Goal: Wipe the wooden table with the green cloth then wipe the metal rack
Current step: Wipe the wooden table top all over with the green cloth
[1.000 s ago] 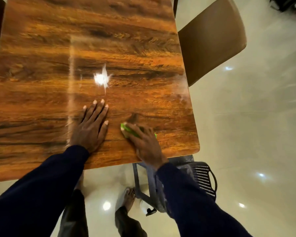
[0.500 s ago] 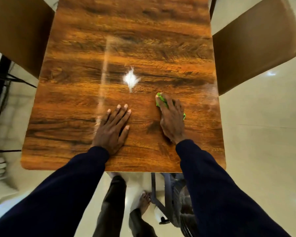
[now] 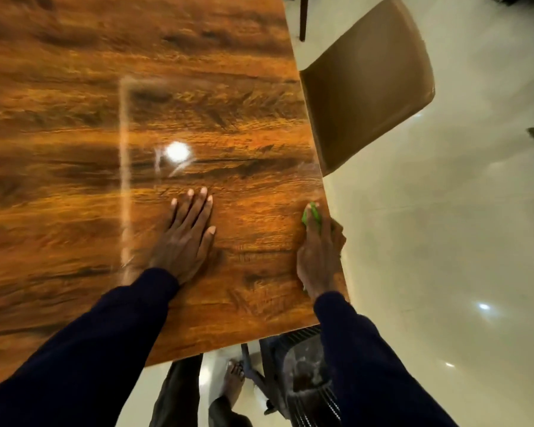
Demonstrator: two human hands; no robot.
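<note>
While the green cloth (image 3: 311, 214) was pressed flat under the right hand (image 3: 318, 251) at the right edge of the wooden surface (image 3: 136, 103), the left hand (image 3: 186, 238) was laid open and empty nearby. Soft and light, the cloth was judged likely to bunch — best gripped by its gathered middle — with the metal rack not identified.
</note>
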